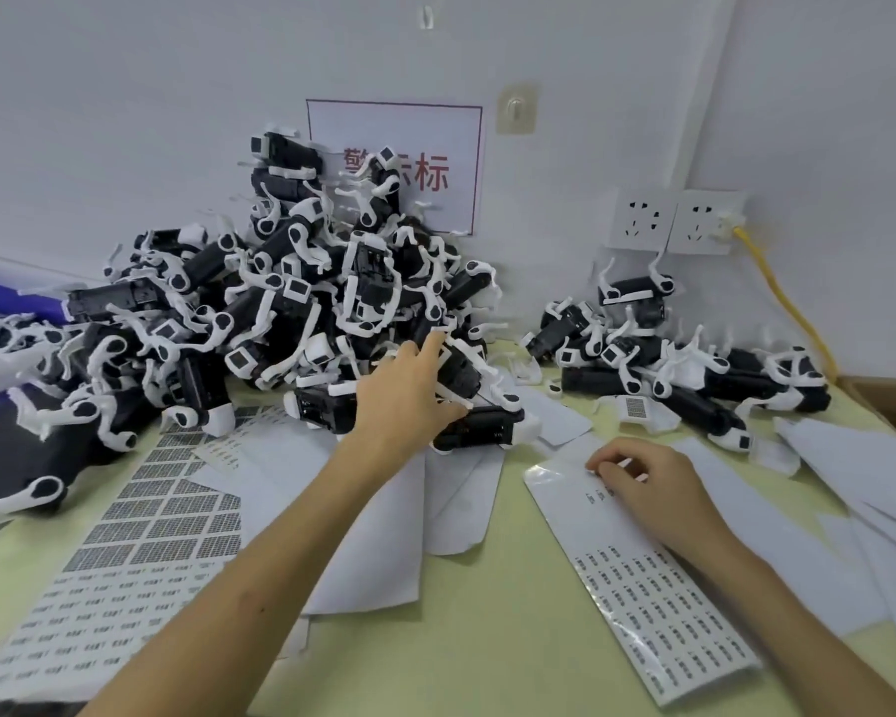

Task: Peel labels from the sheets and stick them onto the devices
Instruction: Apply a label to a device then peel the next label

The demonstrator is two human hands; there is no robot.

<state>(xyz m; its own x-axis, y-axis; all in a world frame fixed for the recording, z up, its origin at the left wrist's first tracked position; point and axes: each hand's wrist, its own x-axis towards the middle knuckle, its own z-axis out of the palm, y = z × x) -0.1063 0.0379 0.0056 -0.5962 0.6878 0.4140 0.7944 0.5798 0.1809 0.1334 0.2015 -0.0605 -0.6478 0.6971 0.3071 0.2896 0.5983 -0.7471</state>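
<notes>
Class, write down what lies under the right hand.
The right hand rests on a long label sheet lying on the table. Whether its fingers pinch a label is hidden.

Pale green worktop (487, 654), and it's crowded! Back left, a huge heap of black-and-white devices (301, 313) piled against the wall. Back right, a smaller cluster of devices (694, 364). Front left, a wide label sheet (125, 551) lies flat. To the right, a narrow label sheet (658, 597) runs at an angle. Blank white papers (384, 535) overlap in the middle, with more white papers (859, 489) fanned along the right edge.
</notes>
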